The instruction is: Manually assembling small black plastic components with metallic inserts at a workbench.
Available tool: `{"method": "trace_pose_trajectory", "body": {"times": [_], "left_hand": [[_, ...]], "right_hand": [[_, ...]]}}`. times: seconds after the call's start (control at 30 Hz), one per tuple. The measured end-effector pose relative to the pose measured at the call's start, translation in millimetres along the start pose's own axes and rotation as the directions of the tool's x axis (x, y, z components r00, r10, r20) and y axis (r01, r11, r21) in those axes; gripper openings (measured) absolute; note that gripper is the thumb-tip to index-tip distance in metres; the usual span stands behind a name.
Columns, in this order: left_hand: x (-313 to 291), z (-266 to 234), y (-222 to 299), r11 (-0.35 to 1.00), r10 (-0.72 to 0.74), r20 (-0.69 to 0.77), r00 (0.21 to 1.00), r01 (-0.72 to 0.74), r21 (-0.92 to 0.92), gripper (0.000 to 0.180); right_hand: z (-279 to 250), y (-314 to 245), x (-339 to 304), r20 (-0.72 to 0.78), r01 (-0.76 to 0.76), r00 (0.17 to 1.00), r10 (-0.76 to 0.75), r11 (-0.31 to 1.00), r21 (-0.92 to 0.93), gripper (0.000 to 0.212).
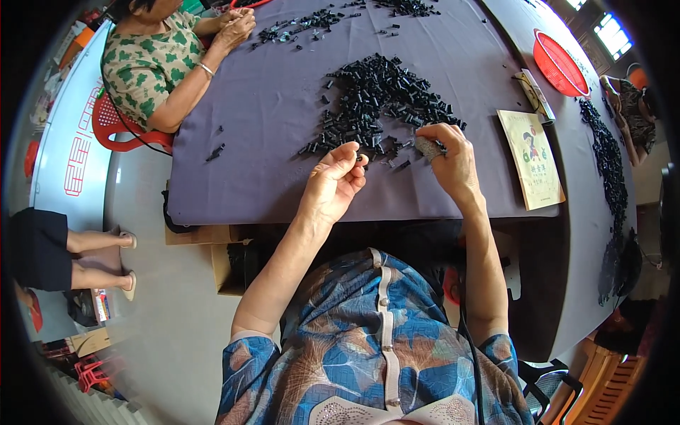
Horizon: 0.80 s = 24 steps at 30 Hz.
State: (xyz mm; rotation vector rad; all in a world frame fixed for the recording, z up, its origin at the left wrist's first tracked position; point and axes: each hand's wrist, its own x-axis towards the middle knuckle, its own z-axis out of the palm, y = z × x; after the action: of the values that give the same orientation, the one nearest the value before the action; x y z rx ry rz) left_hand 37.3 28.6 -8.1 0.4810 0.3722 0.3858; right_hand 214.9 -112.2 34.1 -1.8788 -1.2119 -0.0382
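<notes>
A large heap of small black tube-like pieces (pixel 386 88) lies on the grey-clothed table in front of me. My left hand (pixel 334 180) is at the near edge of the heap, its thumb and fingers pinched on a small black piece (pixel 360 159). To the right, my right hand (pixel 453 159) is closed around a greyish, grainy-looking bundle (pixel 428 148); its exact kind is too small to make out. A few loose black pieces and some pale bits lie on the cloth between my hands.
A yellowish booklet (pixel 531 159) lies right of my right hand, with a white power strip (pixel 535 95) beyond it. A red basket (pixel 559 64) stands farther right, near another long black heap (pixel 605 163). At the far left a seated person (pixel 159 64) handles something small.
</notes>
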Motion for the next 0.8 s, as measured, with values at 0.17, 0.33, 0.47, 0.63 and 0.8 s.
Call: {"method": "trace_pose_trajectory", "body": {"times": [0.17, 0.33, 0.47, 0.63, 0.8], "left_hand": [[-1.4, 0.2, -4.3, 0.995, 0.029, 0.000, 1.000, -0.029, 0.094, 0.014], [21.4, 7.3, 5.9, 0.980, 0.003, -0.021, 1.000, 0.001, 0.198, 0.012], [30.9, 10.5, 7.7, 0.971, 0.019, 0.005, 1.000, -0.020, 0.239, 0.012], [22.0, 3.5, 2.3, 0.959, 0.080, 0.102, 0.992, -0.104, 0.265, 0.013], [16.1, 5.8, -2.6, 0.965, 0.113, 0.066, 0.991, -0.126, 0.230, 0.012]], "right_hand": [[-4.5, -3.2, 2.1, 0.041, 0.054, 0.998, -0.049, 0.991, -0.121, 0.030], [-5.5, -2.3, 3.6, 0.015, 0.044, 0.999, -0.042, 0.989, -0.141, 0.030], [-6.1, -3.7, 2.5, 0.051, 0.089, 0.995, -0.082, 0.983, -0.163, 0.030], [3.2, -0.3, -9.1, 0.152, 0.162, 0.980, -0.129, 0.961, -0.226, 0.021], [13.1, 9.9, 20.3, 0.133, 0.162, 0.983, -0.128, 0.944, -0.289, 0.055]]}}
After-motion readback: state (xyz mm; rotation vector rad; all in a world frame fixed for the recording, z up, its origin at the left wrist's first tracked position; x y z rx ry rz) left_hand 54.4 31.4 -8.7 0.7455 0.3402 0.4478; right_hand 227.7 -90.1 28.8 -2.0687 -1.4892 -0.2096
